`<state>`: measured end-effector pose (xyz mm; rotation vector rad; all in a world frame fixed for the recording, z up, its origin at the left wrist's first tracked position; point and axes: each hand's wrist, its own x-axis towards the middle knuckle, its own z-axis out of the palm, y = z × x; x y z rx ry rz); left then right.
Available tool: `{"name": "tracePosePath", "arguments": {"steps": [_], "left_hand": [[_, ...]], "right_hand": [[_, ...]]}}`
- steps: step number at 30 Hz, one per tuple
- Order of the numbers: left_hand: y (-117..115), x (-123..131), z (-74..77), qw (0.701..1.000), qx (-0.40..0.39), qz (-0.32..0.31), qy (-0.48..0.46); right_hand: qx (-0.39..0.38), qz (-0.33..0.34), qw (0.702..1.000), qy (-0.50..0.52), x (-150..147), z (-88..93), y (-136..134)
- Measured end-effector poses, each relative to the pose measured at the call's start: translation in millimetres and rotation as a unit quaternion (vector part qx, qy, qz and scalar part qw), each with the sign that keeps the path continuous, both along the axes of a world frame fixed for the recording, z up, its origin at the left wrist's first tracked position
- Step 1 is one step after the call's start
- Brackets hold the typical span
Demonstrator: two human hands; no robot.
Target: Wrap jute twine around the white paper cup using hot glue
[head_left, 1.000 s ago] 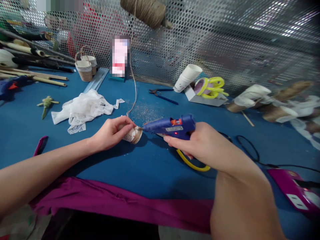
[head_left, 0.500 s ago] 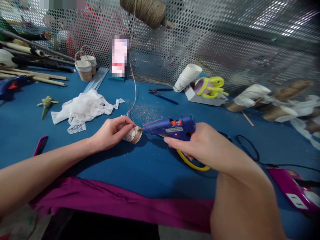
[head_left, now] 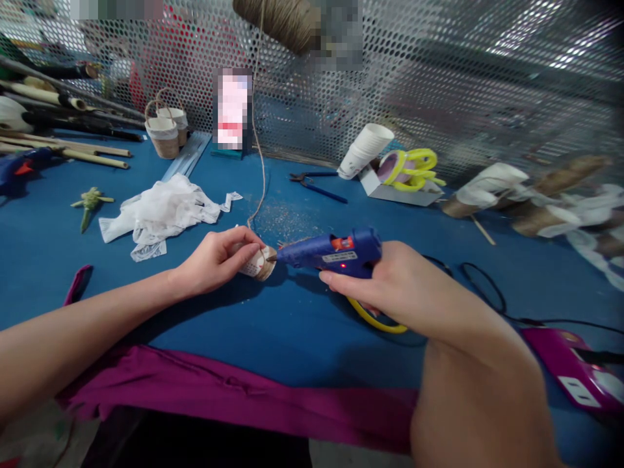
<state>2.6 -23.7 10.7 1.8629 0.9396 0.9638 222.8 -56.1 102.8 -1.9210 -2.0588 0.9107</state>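
Observation:
My left hand is closed around a small paper cup lying on its side on the blue table, its end partly wound with jute twine. A strand of twine runs from the cup up to a big spool at the top. My right hand grips a blue glue gun, whose nozzle touches the cup's twine-wrapped end. A red light glows on the gun. A yellow loop lies under my right hand.
Crumpled white plastic lies to the left, small twine baskets and sticks behind it. Blue pliers, stacked white cups, a box with yellow scissors and wrapped cups sit behind. A black cable and magenta device are at right.
The glue gun has shifted slightly left and its nozzle now presses against the cup's end. My left hand and the cup have stayed put.

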Motion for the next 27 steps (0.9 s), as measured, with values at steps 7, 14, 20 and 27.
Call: {"name": "tracePosePath", "arguments": {"steps": [7,14,20,27], "left_hand": [[0.4,-0.5,-1.3,1.000,-0.001,0.000,0.009],[0.2,-1.0,-0.4,0.999,0.026,0.010,0.032],[0.9,-1.7,-0.6,0.999,0.036,0.011,0.040],[0.6,-2.7,-1.3,0.998,0.039,0.006,0.050]], "right_hand": [[0.009,0.006,1.000,0.009,0.7,-1.8,1.9],[-0.012,-0.019,1.000,-0.013,-2.4,2.4,2.8],[-0.017,-0.028,0.999,-0.008,-4.2,4.1,3.5],[-0.019,-0.041,0.999,0.012,-4.9,2.8,5.6]]}}
